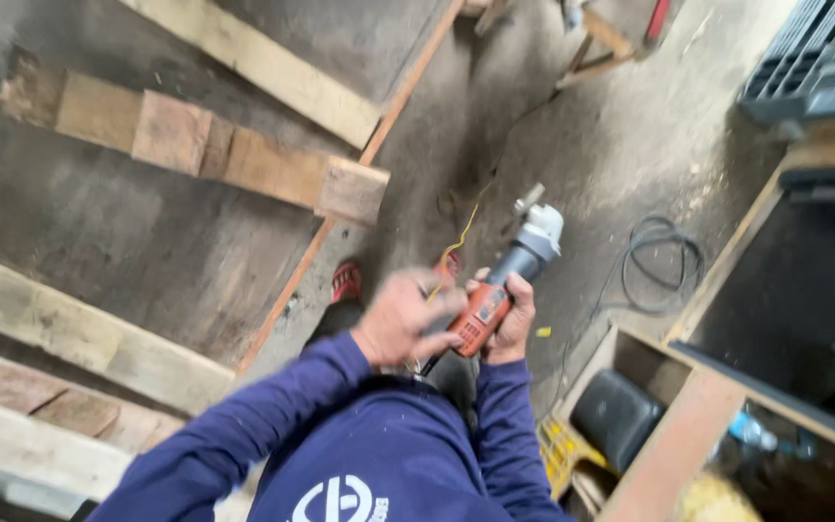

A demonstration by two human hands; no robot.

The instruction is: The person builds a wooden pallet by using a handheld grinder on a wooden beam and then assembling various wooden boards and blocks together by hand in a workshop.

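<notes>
A person in a dark blue long-sleeved shirt (pixel 379 454) stands looking down, and both hands meet at the middle of the frame around an angle grinder (pixel 506 280). The right hand (pixel 512 324) is closed around the grinder's orange body, gripping it from the right side. The left hand (pixel 406 314) is blurred; it rests against the near end of the orange body with fingers curled, but whether it truly grips the tool cannot be told. The grinder points up and to the right, its grey head (pixel 541 232) just above the hands, over the bare concrete floor (pixel 620 135).

A thin yellow wire (pixel 461 237) runs up from between the hands. Below the hands, one red sandal (pixel 345 282) shows on the floor.

Rough wooden planks (pixel 195 145) lie across the left half of the frame. A coil of black cable (pixel 664 266) lies on the floor to the right of the grinder. At the right edge stands a wooden shelf unit (pixel 688 425), with a dark cushion-like thing (pixel 616 416) in its lower compartment. A black plastic crate (pixel 819 58) sits in the upper right corner.
</notes>
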